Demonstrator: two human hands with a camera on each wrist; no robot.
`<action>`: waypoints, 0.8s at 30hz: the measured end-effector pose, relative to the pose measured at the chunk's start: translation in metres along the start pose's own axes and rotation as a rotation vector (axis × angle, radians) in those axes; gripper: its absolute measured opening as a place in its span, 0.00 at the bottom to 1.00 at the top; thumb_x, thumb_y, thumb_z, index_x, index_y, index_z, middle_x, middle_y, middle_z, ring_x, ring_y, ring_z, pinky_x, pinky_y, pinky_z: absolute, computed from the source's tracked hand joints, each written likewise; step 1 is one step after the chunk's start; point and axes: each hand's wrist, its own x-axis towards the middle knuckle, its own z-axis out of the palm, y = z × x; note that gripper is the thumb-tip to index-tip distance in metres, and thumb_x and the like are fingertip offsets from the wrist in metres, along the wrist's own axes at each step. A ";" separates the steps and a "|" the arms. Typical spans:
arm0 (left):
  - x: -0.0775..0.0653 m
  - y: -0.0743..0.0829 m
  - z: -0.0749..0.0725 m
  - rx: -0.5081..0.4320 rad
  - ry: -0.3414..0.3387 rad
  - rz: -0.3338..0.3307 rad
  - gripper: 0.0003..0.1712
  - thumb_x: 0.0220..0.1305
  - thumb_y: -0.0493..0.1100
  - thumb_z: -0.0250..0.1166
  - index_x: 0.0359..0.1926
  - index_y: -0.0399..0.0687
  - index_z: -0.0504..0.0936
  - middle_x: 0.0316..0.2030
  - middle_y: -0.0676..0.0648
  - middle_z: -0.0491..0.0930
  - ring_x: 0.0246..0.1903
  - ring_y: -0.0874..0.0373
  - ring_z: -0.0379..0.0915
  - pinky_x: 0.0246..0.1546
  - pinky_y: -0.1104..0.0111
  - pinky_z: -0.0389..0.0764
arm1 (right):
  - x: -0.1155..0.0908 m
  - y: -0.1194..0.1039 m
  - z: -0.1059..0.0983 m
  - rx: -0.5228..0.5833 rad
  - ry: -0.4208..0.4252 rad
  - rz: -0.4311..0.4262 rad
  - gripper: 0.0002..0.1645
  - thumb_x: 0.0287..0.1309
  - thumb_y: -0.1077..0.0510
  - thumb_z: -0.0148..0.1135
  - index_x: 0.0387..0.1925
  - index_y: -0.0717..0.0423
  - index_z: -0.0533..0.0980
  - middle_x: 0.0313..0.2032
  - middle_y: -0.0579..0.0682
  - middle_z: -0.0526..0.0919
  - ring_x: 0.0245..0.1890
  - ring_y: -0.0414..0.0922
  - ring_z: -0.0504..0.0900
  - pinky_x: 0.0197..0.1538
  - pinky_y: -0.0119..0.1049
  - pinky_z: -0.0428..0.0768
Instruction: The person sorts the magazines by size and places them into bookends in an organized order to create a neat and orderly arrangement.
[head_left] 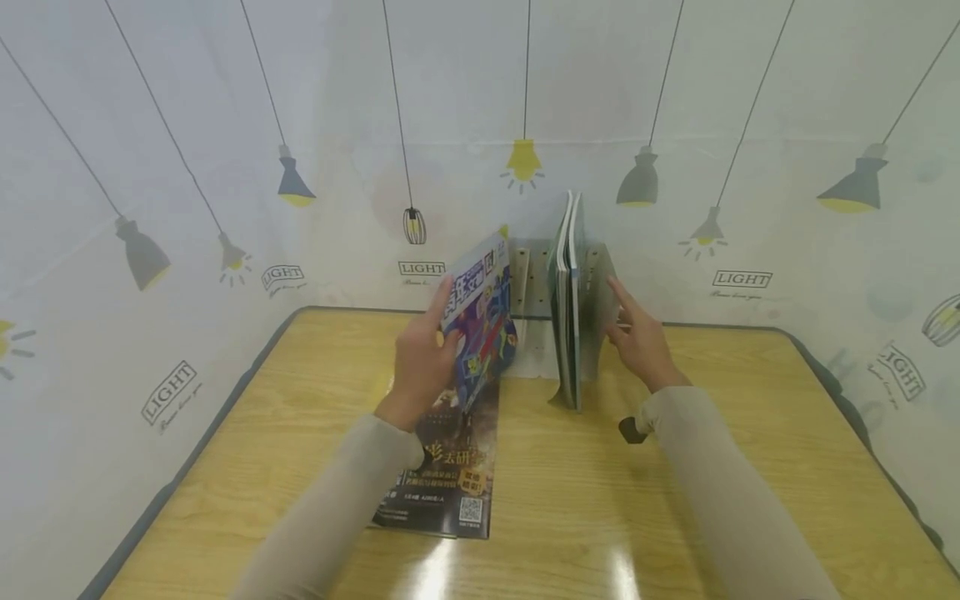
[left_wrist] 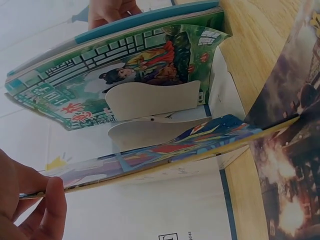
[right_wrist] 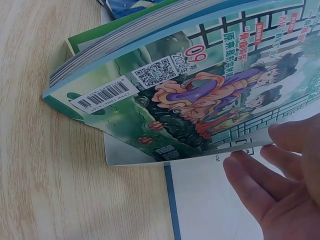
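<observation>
Pinching that purple magazine (head_left: 483, 325) with your left hand (head_left: 422, 357), bookend's (head_left: 522, 287) 9 o'clock; right hand (head_left: 643, 343) at its 3, can't tell if gripping.

The table surface (head_left: 540, 500) looks like smooth wood, shiny toward its near edge. By its far edge, the stand (left_wrist: 152, 101) looks smooth; metal or plastic, I can't tell. The magazines (right_wrist: 200, 95) are smooth, shiny paper. The sheet (head_left: 337, 83) past the far edge looks like dull cloth.

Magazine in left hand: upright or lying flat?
Upright: the left hand holds the magazine on edge, its colourful cover facing the pale bookend plates.
</observation>
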 end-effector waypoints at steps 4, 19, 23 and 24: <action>0.000 0.001 0.007 0.006 -0.003 0.002 0.48 0.45 0.33 0.65 0.64 0.61 0.51 0.41 0.44 0.77 0.33 0.57 0.73 0.34 0.69 0.75 | 0.000 0.000 0.000 -0.002 0.001 0.000 0.47 0.52 0.69 0.53 0.63 0.28 0.47 0.54 0.68 0.64 0.42 0.58 0.74 0.32 0.42 0.79; 0.004 0.008 0.023 0.067 0.058 0.016 0.47 0.45 0.31 0.64 0.64 0.57 0.52 0.38 0.43 0.78 0.30 0.54 0.72 0.33 0.67 0.75 | 0.001 0.001 -0.001 -0.001 -0.014 0.019 0.47 0.52 0.69 0.53 0.63 0.29 0.46 0.55 0.67 0.62 0.45 0.59 0.73 0.34 0.43 0.78; 0.004 0.008 0.027 0.077 0.066 0.021 0.47 0.45 0.31 0.64 0.65 0.56 0.51 0.37 0.42 0.78 0.30 0.53 0.73 0.33 0.65 0.75 | 0.001 0.002 0.000 0.012 -0.009 0.010 0.47 0.52 0.69 0.53 0.63 0.29 0.47 0.57 0.65 0.61 0.45 0.59 0.72 0.34 0.43 0.78; 0.004 0.009 0.028 0.080 0.067 0.021 0.47 0.45 0.31 0.64 0.65 0.56 0.51 0.37 0.42 0.78 0.30 0.53 0.73 0.33 0.65 0.75 | 0.001 0.002 0.000 0.013 -0.010 0.005 0.47 0.52 0.69 0.53 0.63 0.29 0.47 0.57 0.65 0.60 0.45 0.59 0.72 0.34 0.43 0.78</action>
